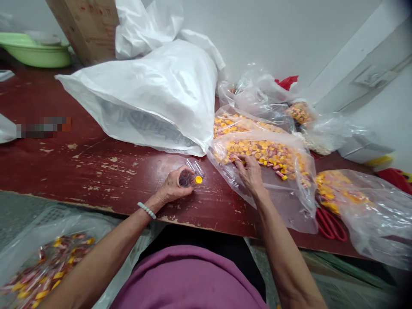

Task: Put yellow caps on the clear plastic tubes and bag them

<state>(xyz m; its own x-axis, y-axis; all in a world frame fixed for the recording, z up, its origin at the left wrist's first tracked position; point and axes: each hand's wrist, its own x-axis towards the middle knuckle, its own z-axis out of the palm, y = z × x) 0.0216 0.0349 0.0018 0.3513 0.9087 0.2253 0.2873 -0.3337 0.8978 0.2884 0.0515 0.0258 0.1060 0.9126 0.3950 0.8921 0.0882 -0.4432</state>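
"Progress?"
"Yellow-capped clear tubes (41,274) lay low on my L side, prob. done. L hand (174,187) gripped clear plastic tubes (184,181), one round yellow cap (198,180) showing."
"R hand (252,174)?"
"Among small yellow-and-pink pieces (264,148), translucent plastic bag (289,212); pinching? Couldn't tell. Lots left, prob."

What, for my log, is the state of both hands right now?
Left hand: closed, holding clear tubes.
Right hand: at the yellow caps; can't tell whether it's holding any.

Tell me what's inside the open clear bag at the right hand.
The clear bag holds many yellow caps with pink-patterned pieces; the right hand and upper pieces cover whatever lies beneath.
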